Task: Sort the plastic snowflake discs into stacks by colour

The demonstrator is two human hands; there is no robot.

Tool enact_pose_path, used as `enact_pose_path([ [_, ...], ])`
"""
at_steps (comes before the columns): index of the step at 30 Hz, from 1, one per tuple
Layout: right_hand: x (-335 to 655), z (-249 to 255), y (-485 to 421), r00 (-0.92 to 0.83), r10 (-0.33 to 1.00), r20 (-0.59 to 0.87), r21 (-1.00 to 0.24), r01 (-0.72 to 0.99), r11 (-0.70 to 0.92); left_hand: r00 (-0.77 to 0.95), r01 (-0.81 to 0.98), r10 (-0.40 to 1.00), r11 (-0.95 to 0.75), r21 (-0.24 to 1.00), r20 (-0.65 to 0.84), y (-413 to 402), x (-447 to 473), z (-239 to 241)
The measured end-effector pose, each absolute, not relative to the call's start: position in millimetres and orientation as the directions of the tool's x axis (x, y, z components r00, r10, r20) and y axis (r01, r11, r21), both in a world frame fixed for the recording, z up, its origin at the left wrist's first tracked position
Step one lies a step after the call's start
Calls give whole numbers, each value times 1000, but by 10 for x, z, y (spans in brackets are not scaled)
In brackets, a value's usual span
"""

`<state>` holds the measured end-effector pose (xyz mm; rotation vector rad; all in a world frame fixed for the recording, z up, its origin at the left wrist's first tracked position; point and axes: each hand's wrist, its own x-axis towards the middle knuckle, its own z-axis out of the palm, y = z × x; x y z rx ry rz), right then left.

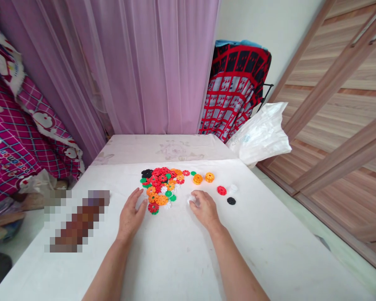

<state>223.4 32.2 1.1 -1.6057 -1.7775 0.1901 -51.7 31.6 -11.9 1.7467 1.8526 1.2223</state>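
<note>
A pile of notched plastic snowflake discs [158, 179] in red, orange, green, white and black lies on the white-covered table [172, 259]. Just left of the pile rests my left hand [132, 215], thumb and fingers apart with nothing between them. My right hand [205, 209] is to the right of the pile, its thumb and fingers closed on white snowflake discs [190, 200]; how many is hidden. Beyond it sit two orange disc stacks, one nearer [197, 179] and one farther right [209, 177]. Red [221, 190], white [232, 190] and black [231, 201] discs lie to its right.
A blurred-out, reddish-brown item [80, 223] lies at the table's left side. A white plastic bag [260, 133] stands by the far right corner. Purple curtains [150, 67] hang behind the table, and a wooden wardrobe [341, 108] stands to the right.
</note>
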Motion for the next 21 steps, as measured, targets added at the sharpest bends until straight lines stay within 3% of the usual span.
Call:
enact_pose_path([
  [10,2214,-28,302,-33,934,356,-445,873,200,-203,644,917,-139,752,343,325,-524,-125],
  [21,2214,54,264,49,948,316,-385,919,81,-206,633,930,-109,766,303,289,-499,-66],
])
